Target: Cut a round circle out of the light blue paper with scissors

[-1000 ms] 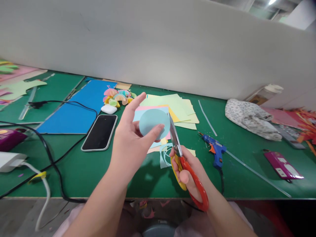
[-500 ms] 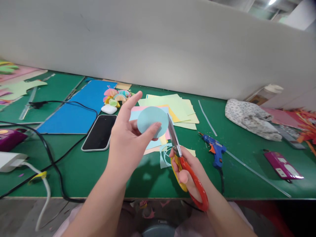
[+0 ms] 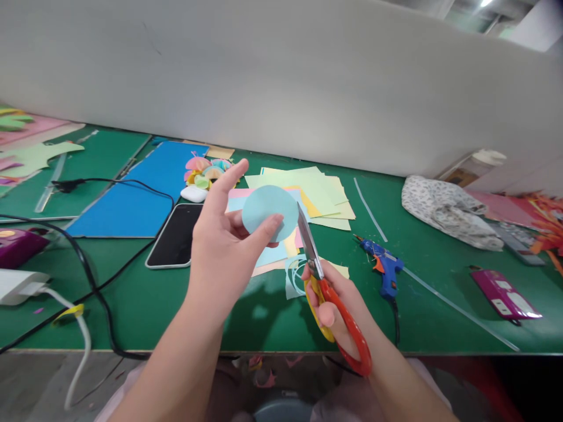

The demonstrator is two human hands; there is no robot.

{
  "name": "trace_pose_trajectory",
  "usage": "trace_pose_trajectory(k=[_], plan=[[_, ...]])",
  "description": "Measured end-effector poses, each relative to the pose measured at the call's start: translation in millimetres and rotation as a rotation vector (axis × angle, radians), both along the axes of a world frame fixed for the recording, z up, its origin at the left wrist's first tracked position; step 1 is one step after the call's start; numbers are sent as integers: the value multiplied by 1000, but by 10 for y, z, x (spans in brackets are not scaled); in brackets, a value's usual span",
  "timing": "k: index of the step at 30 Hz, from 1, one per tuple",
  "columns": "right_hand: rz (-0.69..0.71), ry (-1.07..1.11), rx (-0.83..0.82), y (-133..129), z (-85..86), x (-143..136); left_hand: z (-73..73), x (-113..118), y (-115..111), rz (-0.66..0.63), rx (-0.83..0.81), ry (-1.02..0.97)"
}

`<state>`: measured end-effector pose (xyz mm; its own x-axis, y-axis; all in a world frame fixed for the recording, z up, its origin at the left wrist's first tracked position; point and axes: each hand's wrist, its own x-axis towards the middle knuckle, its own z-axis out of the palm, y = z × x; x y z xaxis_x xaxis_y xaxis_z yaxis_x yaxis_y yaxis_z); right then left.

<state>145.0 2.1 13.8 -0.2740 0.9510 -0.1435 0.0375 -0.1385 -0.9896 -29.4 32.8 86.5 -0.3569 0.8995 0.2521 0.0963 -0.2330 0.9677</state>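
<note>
A light blue paper disc (image 3: 267,206) is pinched between the thumb and fingers of my left hand (image 3: 224,246), whose index finger points upward. My right hand (image 3: 338,305) grips scissors (image 3: 347,322) with red and yellow handles. The blades are closed or nearly so and point up, their tip beside the disc's right edge. Under the hands, thin curled blue paper strips (image 3: 292,275) lie near the stack of pastel sheets (image 3: 316,193).
A phone (image 3: 173,237), a white case (image 3: 193,194), folded paper pieces (image 3: 206,170) and a blue board (image 3: 141,193) lie left. Rightward are a blue glue gun (image 3: 383,266), clear glue sticks, a patterned cloth (image 3: 444,211) and a purple box (image 3: 504,294). Cables cross the left side.
My left hand and the disc have shifted slightly left and up, away from the scissors. My right hand and the scissors have hardly moved.
</note>
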Motion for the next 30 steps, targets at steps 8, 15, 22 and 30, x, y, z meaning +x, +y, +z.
trace_pose_trajectory(k=[8,15,22,30], plan=[[-2,49,-66,33,-73,1,-114,-52,65,-37,80,11],[-20,153,-156,50,-57,-13,-130,-7,39,-64,25,75],[-15,163,-95,1,79,-36,-168,-29,59,-85,55,177],[-5,176,-100,-9,55,-18,-165,-47,56,-68,59,141]])
